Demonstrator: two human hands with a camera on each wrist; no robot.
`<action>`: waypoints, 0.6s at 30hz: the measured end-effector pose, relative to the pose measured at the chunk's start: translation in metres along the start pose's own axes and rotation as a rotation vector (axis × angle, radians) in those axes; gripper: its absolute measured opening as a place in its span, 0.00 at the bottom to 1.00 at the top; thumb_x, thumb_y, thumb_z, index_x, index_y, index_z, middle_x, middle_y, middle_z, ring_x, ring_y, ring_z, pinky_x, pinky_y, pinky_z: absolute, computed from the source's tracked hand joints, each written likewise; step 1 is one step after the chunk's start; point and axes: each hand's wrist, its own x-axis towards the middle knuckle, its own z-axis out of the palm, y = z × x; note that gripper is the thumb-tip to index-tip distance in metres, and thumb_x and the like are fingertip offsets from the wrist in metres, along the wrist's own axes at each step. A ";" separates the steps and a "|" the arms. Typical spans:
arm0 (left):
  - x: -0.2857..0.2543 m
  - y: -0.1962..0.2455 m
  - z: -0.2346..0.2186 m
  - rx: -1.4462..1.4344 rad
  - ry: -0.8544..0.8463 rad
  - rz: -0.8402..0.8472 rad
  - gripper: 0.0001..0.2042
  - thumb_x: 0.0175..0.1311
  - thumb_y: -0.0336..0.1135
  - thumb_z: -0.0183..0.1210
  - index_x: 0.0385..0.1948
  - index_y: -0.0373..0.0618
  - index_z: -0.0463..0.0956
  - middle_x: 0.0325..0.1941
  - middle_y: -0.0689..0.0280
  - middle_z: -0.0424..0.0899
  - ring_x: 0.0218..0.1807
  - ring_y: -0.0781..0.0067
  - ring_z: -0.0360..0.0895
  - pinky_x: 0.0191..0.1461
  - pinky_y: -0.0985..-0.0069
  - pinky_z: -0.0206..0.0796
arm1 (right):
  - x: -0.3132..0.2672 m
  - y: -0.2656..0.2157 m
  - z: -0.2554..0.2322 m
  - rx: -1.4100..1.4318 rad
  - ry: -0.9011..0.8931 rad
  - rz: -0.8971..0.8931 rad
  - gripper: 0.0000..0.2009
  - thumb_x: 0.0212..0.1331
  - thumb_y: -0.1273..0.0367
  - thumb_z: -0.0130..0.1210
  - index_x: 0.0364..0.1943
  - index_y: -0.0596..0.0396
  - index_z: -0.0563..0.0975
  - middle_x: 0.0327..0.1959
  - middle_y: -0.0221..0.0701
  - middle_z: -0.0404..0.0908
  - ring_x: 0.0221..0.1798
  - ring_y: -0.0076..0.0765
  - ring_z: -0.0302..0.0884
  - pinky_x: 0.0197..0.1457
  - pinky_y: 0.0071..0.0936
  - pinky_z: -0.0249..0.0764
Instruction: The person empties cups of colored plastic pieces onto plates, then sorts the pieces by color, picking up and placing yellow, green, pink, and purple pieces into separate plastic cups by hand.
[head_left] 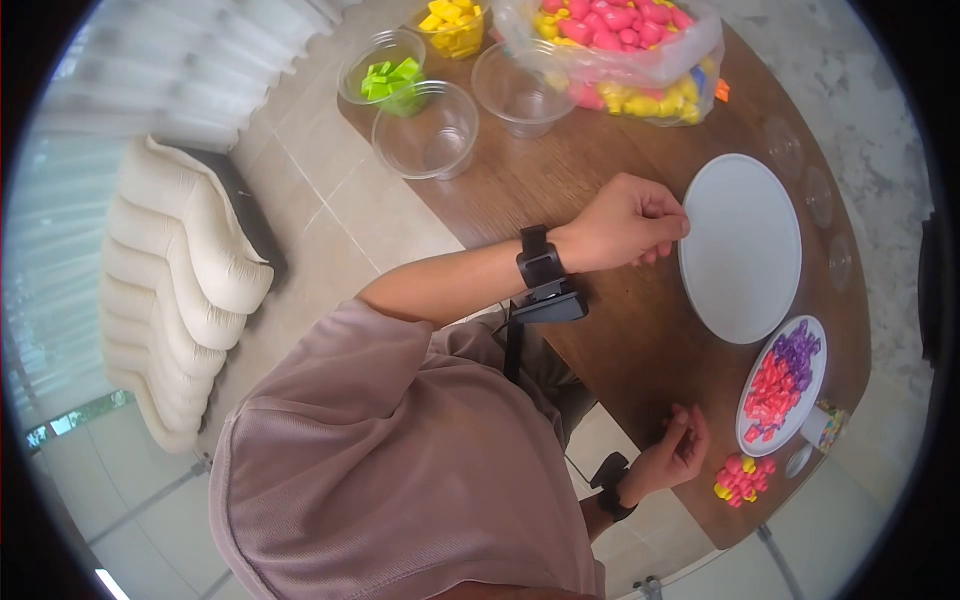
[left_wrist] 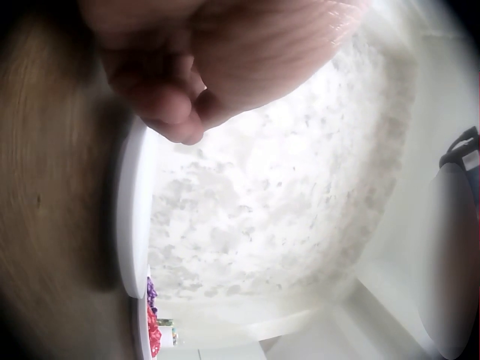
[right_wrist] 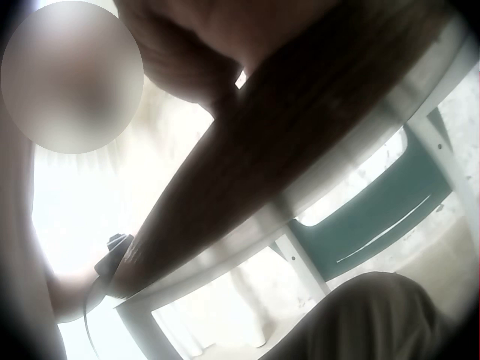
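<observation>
My left hand is at the near edge of a round white plate, its fingers curled and the thumb meeting the fingertips. In the left wrist view, the left hand has its fingertips by one end of the plate; no object shows between them, and contact with the rim is unclear. My right hand hangs loosely curled at the table's near edge, beside the small plate and a pink and yellow cluster. In the right wrist view, that hand is dark, and nothing shows in it.
An oval plate bears red and purple pieces, with a small cup beyond it. Clear tubs, including an unfilled one, stand at the left with green pieces and yellow pieces. A plastic bag holds pink and yellow pieces.
</observation>
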 end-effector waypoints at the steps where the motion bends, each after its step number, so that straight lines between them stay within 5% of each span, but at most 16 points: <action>1: 0.000 -0.001 0.000 -0.007 0.010 0.008 0.09 0.71 0.39 0.64 0.40 0.43 0.84 0.25 0.72 0.82 0.23 0.87 0.76 0.24 0.85 0.66 | -0.001 0.002 -0.001 -0.001 -0.011 -0.010 0.10 0.69 0.75 0.59 0.51 0.65 0.81 0.37 0.39 0.86 0.39 0.28 0.82 0.40 0.21 0.74; 18: -0.003 -0.002 0.001 0.037 -0.016 0.054 0.10 0.72 0.39 0.64 0.42 0.41 0.83 0.27 0.72 0.83 0.25 0.86 0.78 0.25 0.86 0.67 | -0.003 0.008 0.005 0.041 0.016 -0.079 0.07 0.68 0.78 0.59 0.48 0.63 0.82 0.36 0.35 0.86 0.38 0.24 0.81 0.43 0.21 0.75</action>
